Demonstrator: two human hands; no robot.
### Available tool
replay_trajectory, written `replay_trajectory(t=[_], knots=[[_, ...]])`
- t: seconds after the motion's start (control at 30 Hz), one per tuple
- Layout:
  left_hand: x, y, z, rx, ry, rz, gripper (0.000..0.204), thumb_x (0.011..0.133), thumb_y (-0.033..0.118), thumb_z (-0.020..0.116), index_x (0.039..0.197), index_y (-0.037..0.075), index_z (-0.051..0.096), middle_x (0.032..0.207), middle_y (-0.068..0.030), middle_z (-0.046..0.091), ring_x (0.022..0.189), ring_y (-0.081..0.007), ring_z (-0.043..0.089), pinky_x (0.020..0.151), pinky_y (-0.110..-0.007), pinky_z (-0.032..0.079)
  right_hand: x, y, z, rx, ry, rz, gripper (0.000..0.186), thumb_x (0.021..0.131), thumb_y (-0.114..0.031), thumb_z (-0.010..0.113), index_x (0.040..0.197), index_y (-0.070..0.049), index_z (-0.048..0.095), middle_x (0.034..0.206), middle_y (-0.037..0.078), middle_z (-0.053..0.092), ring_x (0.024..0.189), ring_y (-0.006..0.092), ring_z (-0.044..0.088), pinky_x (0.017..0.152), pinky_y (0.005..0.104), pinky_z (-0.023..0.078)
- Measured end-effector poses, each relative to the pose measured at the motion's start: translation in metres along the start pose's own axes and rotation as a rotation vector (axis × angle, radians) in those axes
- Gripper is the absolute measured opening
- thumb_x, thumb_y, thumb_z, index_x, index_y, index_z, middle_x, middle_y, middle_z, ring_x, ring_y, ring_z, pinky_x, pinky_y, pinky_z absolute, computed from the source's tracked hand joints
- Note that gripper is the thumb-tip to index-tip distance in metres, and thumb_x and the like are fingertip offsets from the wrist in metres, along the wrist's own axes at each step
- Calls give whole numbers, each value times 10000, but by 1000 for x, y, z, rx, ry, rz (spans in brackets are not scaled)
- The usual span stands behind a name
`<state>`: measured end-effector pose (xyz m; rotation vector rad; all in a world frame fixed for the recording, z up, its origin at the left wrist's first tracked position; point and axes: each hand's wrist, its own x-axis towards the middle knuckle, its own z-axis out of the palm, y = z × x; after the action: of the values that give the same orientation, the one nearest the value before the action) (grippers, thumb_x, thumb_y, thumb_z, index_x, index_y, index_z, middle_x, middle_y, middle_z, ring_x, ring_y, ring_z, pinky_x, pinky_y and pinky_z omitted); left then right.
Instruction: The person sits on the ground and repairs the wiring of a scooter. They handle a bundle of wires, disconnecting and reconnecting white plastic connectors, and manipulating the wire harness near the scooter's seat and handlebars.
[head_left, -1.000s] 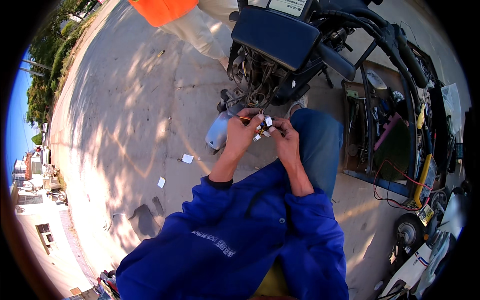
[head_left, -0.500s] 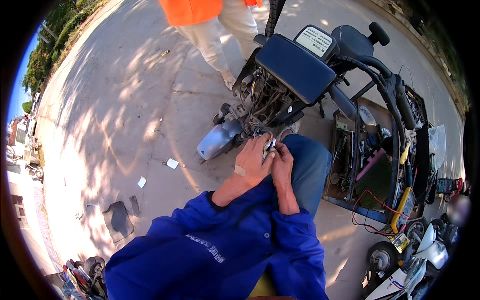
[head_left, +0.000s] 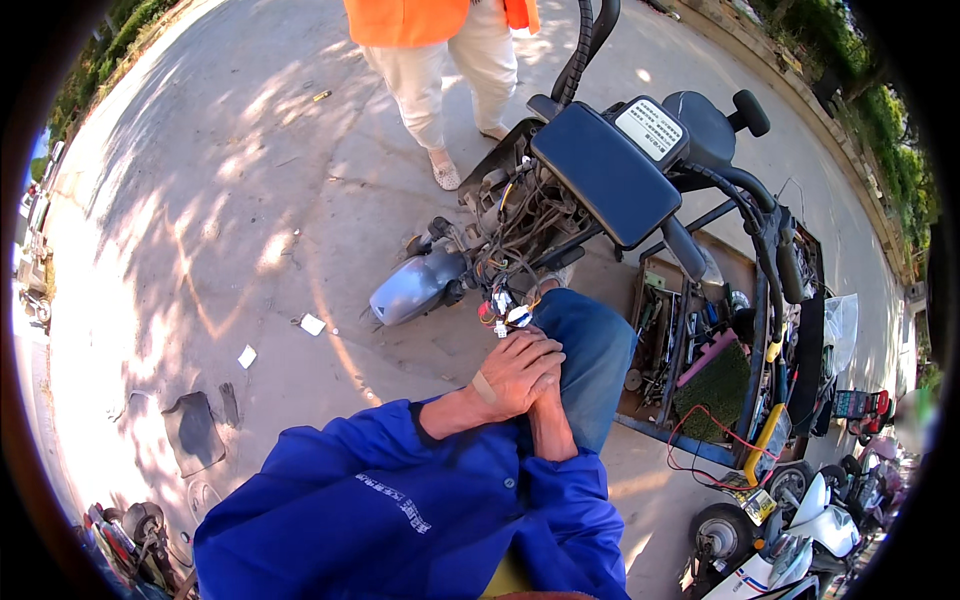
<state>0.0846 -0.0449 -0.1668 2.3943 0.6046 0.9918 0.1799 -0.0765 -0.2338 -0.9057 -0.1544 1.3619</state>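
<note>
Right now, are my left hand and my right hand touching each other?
Touching. The head view shows your left hand laid over your right hand, with no gap between them.

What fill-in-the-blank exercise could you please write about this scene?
The hand bearing a tan plaster is the person's ____.
Connectors just beyond that hand are mostly coloured ____.
The top of the standing bystander is bright ____.
The open tool box lies to the person's ____.

Missing words: left; white; orange; right.
</note>
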Motion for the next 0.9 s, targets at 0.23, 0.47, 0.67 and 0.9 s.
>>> replay_trajectory(t=[0.23,0.47,0.67,0.9], knots=[[-1,-15,-4,-58,59,1,288,860,126,651,1128,22,683,1207,-123,664,1132,-333,612,975,-435,487,-4,1,19,-587,127,-162,259,1000,-88,513,1200,26,631,1151,128,656,1040,223,627,891,342,516],[5,-11,-26,-135,280,-3,197,828,44,710,1024,23,707,1079,-125,689,957,-310,667,797,-388,542,5,27,51,-1534,660,-416,262,996,-86,506,1192,28,637,1157,139,659,1053,237,626,893,355,517],[60,-21,-65,-238,488,-202,178,900,60,722,1072,19,695,1010,-101,678,807,-232,630,711,-324,513,8,-4,3,-543,24,-3,313,993,-133,631,1256,35,609,1089,73,675,930,126,626,798,281,514],[126,-50,-73,-336,461,-351,290,895,126,764,1140,4,671,979,-81,630,736,-133,543,676,-289,478,6,-8,13,-615,25,-16,258,1005,-153,640,1193,22,616,1059,72,673,919,128,630,784,272,500]])
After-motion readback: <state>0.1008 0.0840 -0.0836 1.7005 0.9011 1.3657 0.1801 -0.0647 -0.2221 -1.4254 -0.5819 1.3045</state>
